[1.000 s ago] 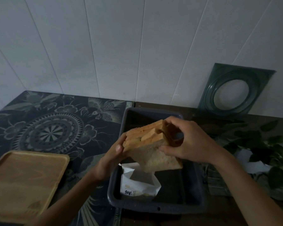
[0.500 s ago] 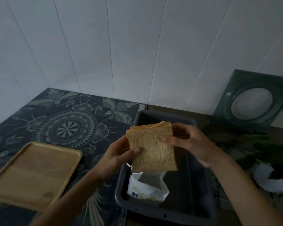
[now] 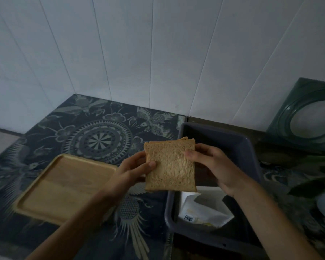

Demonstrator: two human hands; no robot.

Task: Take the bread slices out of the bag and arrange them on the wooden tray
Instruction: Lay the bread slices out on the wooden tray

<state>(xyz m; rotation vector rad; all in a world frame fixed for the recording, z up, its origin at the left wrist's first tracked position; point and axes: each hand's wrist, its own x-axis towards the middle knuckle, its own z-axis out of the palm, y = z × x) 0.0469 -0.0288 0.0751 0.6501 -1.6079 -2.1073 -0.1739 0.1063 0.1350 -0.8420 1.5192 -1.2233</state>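
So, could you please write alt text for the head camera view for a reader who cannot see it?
Two bare hands, left hand and right hand, hold a stack of bread slices upright above the table. An empty wooden tray lies to the left; a white bag sits in a dark bin on the right.

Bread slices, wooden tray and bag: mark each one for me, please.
bread slices [image 3: 170, 167]: head view, middle of the front slice's face.
wooden tray [image 3: 64, 184]: head view, bare centre of its surface.
bag [image 3: 204, 212]: head view, white front panel, inside the dark bin.
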